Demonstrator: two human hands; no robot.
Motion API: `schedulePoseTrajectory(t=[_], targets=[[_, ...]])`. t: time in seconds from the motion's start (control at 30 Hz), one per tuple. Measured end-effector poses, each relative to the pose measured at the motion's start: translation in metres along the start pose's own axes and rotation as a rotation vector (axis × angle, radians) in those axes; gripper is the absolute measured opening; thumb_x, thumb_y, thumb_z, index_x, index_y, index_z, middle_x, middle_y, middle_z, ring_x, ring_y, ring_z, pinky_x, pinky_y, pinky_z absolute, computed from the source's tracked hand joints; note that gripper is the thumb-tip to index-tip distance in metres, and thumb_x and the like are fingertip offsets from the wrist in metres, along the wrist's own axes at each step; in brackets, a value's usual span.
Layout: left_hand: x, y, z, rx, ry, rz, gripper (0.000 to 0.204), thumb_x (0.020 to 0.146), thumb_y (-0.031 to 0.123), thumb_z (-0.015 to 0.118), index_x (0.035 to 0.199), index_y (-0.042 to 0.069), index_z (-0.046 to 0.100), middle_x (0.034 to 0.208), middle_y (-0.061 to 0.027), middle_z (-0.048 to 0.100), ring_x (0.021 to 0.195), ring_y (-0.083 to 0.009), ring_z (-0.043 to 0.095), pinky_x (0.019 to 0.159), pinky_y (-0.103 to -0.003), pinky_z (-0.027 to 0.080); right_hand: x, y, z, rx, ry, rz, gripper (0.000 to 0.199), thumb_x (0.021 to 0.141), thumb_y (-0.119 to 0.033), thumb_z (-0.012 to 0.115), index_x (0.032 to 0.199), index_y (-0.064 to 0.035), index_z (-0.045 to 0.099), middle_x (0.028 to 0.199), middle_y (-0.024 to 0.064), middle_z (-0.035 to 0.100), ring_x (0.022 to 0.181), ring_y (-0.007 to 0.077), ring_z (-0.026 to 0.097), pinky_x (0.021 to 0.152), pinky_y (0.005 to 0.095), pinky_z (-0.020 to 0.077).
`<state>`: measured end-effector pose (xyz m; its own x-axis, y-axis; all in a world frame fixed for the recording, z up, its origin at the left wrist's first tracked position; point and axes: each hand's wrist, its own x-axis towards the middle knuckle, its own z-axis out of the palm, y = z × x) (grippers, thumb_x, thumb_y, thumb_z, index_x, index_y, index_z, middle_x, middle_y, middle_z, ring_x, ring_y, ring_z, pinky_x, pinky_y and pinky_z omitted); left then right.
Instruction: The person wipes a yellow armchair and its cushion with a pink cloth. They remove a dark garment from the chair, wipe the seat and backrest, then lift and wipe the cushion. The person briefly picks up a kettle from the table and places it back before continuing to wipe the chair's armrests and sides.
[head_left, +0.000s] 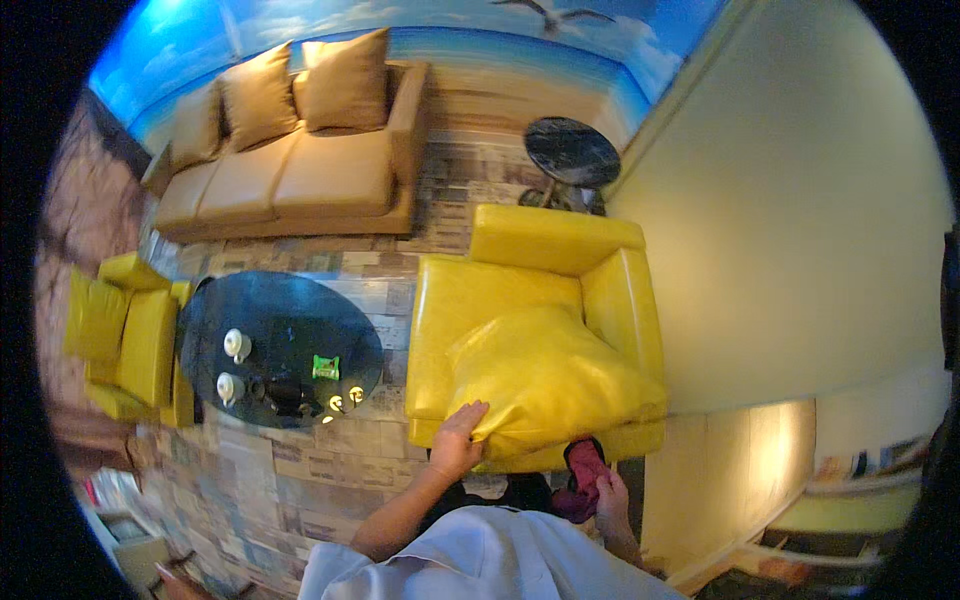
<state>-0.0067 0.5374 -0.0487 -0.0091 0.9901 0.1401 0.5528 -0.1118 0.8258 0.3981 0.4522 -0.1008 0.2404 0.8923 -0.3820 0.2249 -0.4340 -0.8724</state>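
Observation:
A yellow armchair (450, 290) stands right in front of me, with a puffy yellow cushion (560, 375) lying slanted on its seat. My left hand (460, 440) grips the near left corner of this cushion. In my right hand (612, 497), lower and to the right, is a bunched maroon cloth (583, 480). The cloth hangs close to the near side of the armchair. Part of its lower end is hidden in shadow near my shirt.
To the left, a dark oval coffee table (300, 300) bears white cups (237, 345) and a green packet (326, 367). Beyond are a tan sofa (330, 170) and a small round black table (572, 150). A second yellow armchair (150, 330) stands far left; a pale wall (790, 220) rises at right.

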Motion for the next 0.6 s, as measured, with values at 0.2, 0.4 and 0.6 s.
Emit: schedulePoseTrajectory(t=[0.2,0.4,0.6], targets=[[0.007,-0.006,-0.031,-0.053,-0.005,-0.067,0.054,0.084,0.005,0.074,0.137,0.004,0.063,0.137,-0.0233,0.064,0.129,-0.0392,0.061,0.111,-0.045,0.047,-0.052,0.017,0.007,0.276,0.268,0.277,0.040,0.104,-0.015,0.053,0.139,0.0050,0.055,0.131,0.0154,0.065,0.111,0.0295,0.068,0.096,0.0449,0.0562],[0.042,0.009,-0.052,-0.022,0.027,-0.152,0.053,0.087,0.012,0.079,0.138,0.008,0.064,0.112,-0.0260,0.073,0.100,-0.0352,0.075,0.085,-0.039,0.058,-0.073,-0.046,0.023,1.096,0.176,0.355,0.036,0.105,-0.027,0.057,0.126,0.0018,0.063,0.121,0.0154,0.070,0.108,0.0318,0.070,0.095,0.0478,0.0573],[0.089,0.062,-0.026,-0.034,-0.040,-0.252,0.046,0.088,0.013,0.076,0.133,0.003,0.067,0.102,-0.0222,0.076,0.091,-0.0210,0.074,0.083,-0.035,0.057,-0.044,0.071,-0.039,0.850,0.267,0.168,0.035,0.102,-0.023,0.062,0.129,-0.0016,0.064,0.121,0.0141,0.071,0.108,0.0297,0.070,0.099,0.0460,0.0553]])
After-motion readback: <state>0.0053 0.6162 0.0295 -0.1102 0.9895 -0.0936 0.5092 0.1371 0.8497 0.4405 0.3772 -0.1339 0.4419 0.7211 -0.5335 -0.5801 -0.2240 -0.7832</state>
